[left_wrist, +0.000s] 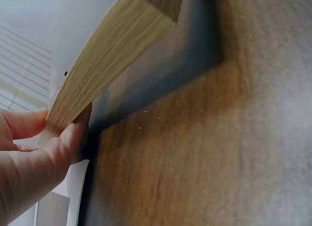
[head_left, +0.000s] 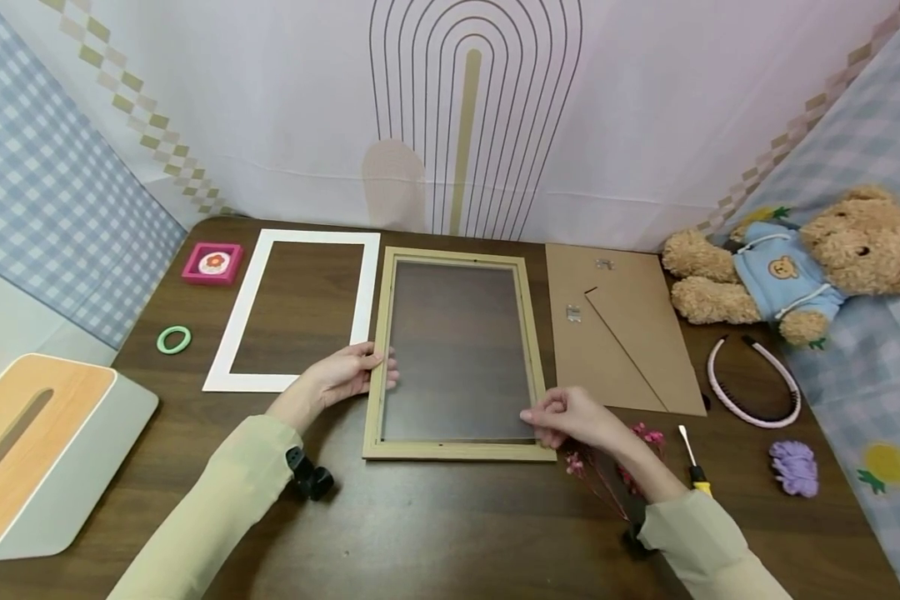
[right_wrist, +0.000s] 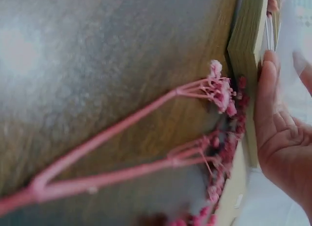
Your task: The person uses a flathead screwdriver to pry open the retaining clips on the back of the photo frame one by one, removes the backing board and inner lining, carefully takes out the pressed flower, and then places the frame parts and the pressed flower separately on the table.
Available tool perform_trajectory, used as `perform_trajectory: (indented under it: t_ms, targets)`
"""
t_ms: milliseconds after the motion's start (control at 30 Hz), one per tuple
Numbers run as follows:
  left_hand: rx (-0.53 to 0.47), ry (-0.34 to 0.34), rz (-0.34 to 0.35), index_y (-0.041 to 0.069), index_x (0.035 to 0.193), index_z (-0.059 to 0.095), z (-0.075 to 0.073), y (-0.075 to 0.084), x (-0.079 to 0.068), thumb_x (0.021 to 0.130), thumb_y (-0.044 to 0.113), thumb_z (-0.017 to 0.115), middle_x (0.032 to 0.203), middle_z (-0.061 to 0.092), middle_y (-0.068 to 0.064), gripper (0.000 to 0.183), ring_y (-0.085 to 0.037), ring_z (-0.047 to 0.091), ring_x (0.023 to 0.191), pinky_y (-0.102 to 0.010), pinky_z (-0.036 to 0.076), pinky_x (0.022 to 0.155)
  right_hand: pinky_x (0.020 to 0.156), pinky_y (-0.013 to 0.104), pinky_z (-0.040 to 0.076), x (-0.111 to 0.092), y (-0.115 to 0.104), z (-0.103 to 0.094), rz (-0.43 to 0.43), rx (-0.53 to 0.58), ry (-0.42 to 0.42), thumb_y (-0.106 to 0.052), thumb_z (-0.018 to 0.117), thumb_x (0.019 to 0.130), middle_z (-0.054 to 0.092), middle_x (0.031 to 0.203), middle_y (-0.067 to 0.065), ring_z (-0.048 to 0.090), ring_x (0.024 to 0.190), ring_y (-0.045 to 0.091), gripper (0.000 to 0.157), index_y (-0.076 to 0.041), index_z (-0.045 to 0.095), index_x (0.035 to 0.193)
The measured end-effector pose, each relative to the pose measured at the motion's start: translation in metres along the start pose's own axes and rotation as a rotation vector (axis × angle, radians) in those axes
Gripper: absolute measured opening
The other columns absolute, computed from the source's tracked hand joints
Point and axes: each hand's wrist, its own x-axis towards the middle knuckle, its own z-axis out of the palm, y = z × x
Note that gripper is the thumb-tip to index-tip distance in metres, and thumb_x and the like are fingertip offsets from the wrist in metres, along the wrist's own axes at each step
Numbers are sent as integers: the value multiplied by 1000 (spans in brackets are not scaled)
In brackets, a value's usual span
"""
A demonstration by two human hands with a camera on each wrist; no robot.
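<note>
A light wooden picture frame (head_left: 371, 400) with a clear sheet (head_left: 457, 350) inside it lies face down in the middle of the brown table. My left hand (head_left: 348, 372) grips its left side, thumb on one face and fingers beneath. In the left wrist view the wooden edge (left_wrist: 105, 55) stands raised off the tabletop, above its dark shadow. My right hand (head_left: 573, 415) is at the lower right corner, fingertips touching the inner edge by the sheet. The right wrist view shows its thumb (right_wrist: 303, 70) held apart from the fingers.
A white mat border (head_left: 251, 382) lies left, a brown backing board (head_left: 630, 333) right. Pink dried flowers (head_left: 576, 463) and a screwdriver (head_left: 696, 473) are near my right arm. A teddy bear (head_left: 783, 267), headband (head_left: 795, 400), purple scrunchie (head_left: 793, 468) and tissue box (head_left: 82, 467) stand around.
</note>
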Motion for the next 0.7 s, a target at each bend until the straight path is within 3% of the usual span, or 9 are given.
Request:
perform_trajectory:
  t_ms: [100,233,367,567,700]
  targets:
    - [22,0,1,-12,143,11,1,0,-1,101,9,25,140,28,-37,48,-7,63,88,-24,53,87,58,23,56,4,7,-3,-42,216,-16,-16,60,90,68,75,-1,65,64,7,38,15,48,110]
    - [55,17,-1,-13,141,15,2,-2,-1,102,9,26,144,25,-35,47,-5,64,89,-26,53,90,62,20,56,8,13,-4,-87,323,-79,-6,57,90,69,78,-4,67,69,6,28,14,44,106]
    - [76,38,-1,-13,139,18,3,-4,1,102,9,27,142,30,-34,45,-6,64,90,-29,52,92,62,18,56,8,17,-5,-95,382,-131,-3,57,90,70,77,-6,68,71,6,13,2,47,96]
    - [81,56,-2,-13,139,20,5,-5,2,102,10,28,141,33,-33,44,-6,65,90,-29,52,92,63,19,56,8,18,-7,-118,412,-146,-2,58,88,71,81,-6,69,74,6,12,-6,48,92]
    - [101,68,1,-13,138,20,3,-6,2,101,9,27,121,56,-25,43,-4,63,86,-25,53,83,66,23,57,8,16,-8,-115,363,-122,-10,59,90,71,86,-6,69,79,8,12,-6,48,92]
